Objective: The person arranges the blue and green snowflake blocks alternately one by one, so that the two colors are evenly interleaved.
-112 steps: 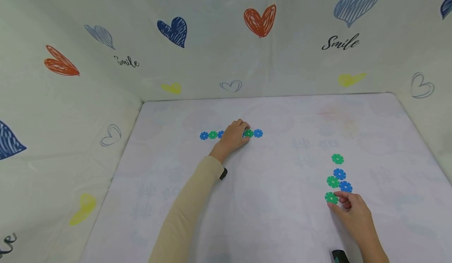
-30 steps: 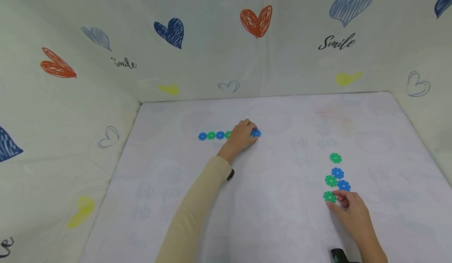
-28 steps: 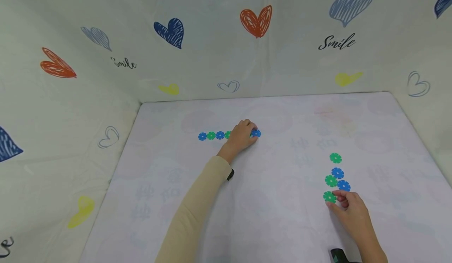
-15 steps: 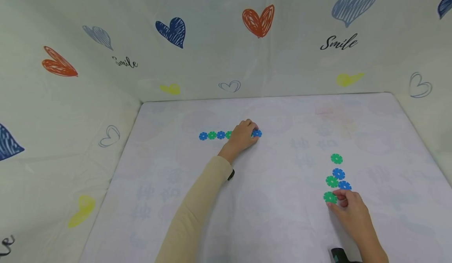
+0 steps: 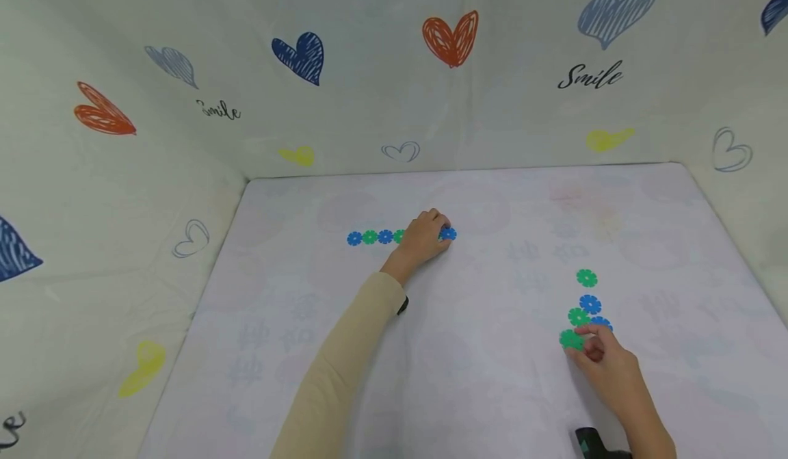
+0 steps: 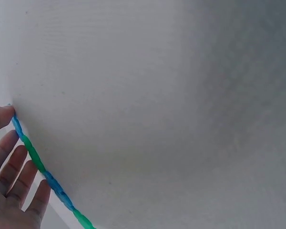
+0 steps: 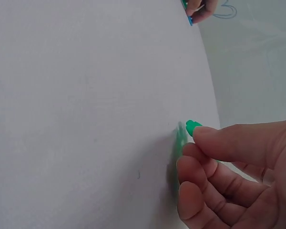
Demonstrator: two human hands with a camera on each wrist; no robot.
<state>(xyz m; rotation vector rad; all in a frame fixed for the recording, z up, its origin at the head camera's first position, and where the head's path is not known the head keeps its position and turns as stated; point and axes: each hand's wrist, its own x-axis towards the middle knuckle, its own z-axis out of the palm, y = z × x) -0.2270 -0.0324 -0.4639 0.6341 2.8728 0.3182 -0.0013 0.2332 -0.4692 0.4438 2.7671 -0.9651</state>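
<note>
A straight row of flower-shaped plastic discs (image 5: 385, 237), alternating blue and green, lies toward the back of the table. My left hand (image 5: 423, 234) covers its middle, thumb and forefinger pinching the blue end disc (image 5: 450, 234) on the right. In the left wrist view the other fingers (image 6: 23, 179) lie along the row. At the right, my right hand (image 5: 609, 366) pinches a green flower-shaped disc (image 5: 570, 339) by its edge; in the right wrist view that green disc (image 7: 190, 126) shows at the thumb tip, tilted and close over the table.
Just beyond my right hand lie loose discs: a green one (image 5: 579, 317), a blue one (image 5: 590, 304), a partly hidden blue one (image 5: 601, 322) and a farther green one (image 5: 587, 278). The white table (image 5: 480, 349) meets heart-printed curtains (image 5: 351, 117) at its back and sides.
My left hand has slid rightward along the row to its blue end disc, then stayed. Just now my right hand has moved slightly forward and left, tilting the green disc.
</note>
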